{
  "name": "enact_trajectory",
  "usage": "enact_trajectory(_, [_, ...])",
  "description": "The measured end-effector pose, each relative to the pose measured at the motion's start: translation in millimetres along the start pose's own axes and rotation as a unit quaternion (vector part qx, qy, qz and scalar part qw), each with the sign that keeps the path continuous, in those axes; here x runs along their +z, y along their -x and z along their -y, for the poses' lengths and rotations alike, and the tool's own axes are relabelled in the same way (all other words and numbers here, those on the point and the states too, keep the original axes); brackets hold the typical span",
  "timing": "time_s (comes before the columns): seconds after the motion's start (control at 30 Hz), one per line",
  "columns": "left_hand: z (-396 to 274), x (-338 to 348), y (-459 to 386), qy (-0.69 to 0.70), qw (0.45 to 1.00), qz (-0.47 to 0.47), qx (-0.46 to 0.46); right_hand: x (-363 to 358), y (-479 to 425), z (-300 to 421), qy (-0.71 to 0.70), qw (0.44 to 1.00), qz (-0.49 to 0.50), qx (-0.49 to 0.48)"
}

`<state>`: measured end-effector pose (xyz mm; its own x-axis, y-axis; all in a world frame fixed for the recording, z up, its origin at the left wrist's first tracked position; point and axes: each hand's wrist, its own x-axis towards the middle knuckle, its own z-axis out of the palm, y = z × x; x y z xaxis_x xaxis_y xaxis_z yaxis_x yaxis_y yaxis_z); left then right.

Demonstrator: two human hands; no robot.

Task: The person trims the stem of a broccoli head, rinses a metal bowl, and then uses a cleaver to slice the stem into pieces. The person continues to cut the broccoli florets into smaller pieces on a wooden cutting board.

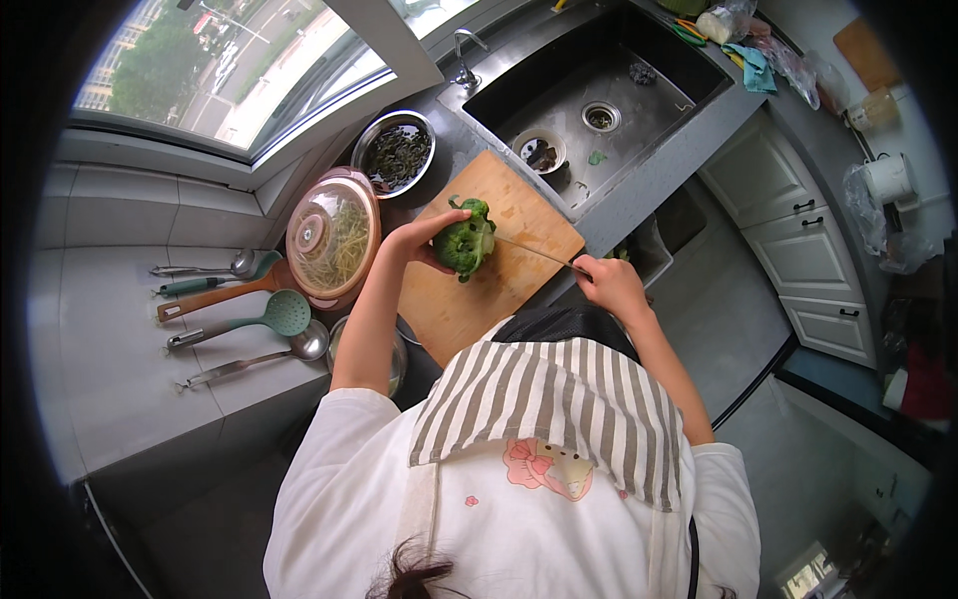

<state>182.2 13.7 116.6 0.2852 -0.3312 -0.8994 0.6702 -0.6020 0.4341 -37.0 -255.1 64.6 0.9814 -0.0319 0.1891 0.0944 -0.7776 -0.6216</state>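
My left hand grips a head of broccoli from its left side, over a wooden cutting board. The thumb lies across the top of the florets, while the other fingers are partly hidden beneath them. In my right hand is the handle of a knife. Its thin blade reaches leftward across the board, and the tip end meets the broccoli's right side by the pale stem. Whether the blade has entered the stem I cannot tell.
Left of the board stand a lidded pink container of pale shreds and a metal bowl of dark pieces in liquid. A sink with a small bowl lies beyond. Several utensils hang on the left wall tiles.
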Motion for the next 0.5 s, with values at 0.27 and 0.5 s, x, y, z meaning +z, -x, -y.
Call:
enact_trajectory(0.27, [3.1, 0.9, -4.0, -0.003, 1.0, -0.003, 0.006, 8.6, -2.6, -6.0, 0.046, 0.999, 0.012, -0.023])
enact_trajectory(0.5, [11.4, -7.9, -2.8, 0.021, 0.999, -0.016, 0.025, -0.7, -12.6, 2.9, 0.089, 0.995, 0.03, -0.045])
